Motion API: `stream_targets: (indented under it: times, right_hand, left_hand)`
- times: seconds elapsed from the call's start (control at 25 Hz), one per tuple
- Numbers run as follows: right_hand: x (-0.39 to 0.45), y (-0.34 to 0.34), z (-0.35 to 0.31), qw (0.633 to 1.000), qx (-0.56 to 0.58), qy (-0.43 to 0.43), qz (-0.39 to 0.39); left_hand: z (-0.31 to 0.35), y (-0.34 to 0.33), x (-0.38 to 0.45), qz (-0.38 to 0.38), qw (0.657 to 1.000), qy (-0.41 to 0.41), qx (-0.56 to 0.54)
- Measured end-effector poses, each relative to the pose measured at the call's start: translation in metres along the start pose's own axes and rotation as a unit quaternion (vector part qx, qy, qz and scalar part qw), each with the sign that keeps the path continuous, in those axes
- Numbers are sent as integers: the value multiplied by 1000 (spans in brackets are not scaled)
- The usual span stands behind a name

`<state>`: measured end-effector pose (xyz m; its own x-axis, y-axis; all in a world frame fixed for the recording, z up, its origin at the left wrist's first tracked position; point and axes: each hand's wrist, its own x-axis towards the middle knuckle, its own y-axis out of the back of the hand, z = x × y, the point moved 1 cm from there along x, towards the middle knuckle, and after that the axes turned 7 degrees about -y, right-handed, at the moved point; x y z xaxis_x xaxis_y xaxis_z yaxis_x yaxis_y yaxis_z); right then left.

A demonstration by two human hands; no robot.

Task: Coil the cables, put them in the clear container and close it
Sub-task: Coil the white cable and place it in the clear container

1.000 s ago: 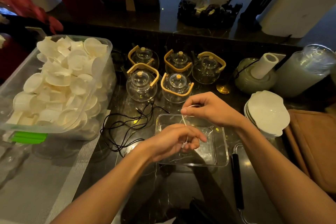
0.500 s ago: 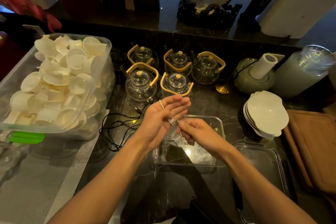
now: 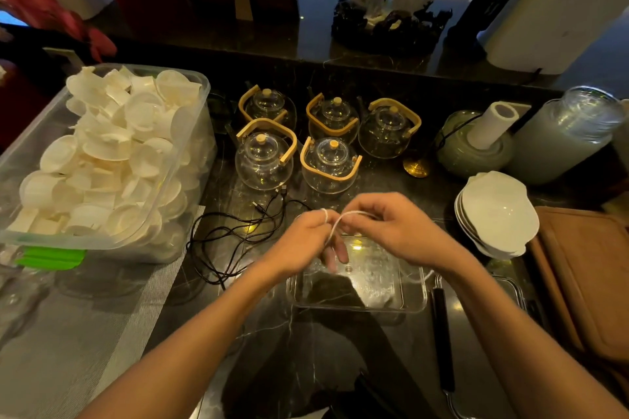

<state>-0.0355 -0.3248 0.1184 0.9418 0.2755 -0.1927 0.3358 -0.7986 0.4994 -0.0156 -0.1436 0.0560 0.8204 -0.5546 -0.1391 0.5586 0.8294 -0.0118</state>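
Both hands meet above the clear container (image 3: 357, 286): left hand (image 3: 306, 241) has white cable (image 3: 335, 226) looped round a finger, right hand (image 3: 384, 231) pinches it. Beyond and left of the left hand, black cables (image 3: 235, 228) lie tangled on the counter (image 3: 272, 333).

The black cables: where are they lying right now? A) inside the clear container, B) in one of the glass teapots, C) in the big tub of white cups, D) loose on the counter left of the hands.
D: the black cables lie tangled on the dark counter, left of the clear container; the hands hold only a white cable.
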Motion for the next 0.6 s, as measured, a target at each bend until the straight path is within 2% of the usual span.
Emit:
stream_targets:
  times: [0.08, 0.24, 0.36, 0.44, 0.6]
  right_hand:
    - [10, 10, -2, 1000, 22, 9, 20]
    - [27, 14, 10, 992, 111, -18, 61]
    - [27, 1, 25, 981, 154, -88, 81]
    - [20, -14, 34, 978, 162, -121, 57]
    - [-1, -44, 41, 981, 131, -145, -13]
  left_hand:
    - [0, -10, -6, -16, 994, -15, -107]
    - [2, -27, -11, -69, 948, 30, -309]
    - [10, -27, -11, -46, 925, -7, -378]
    - [16, -23, -9, -27, 911, -22, -411]
    - [24, -8, -2, 73, 935, -13, -348]
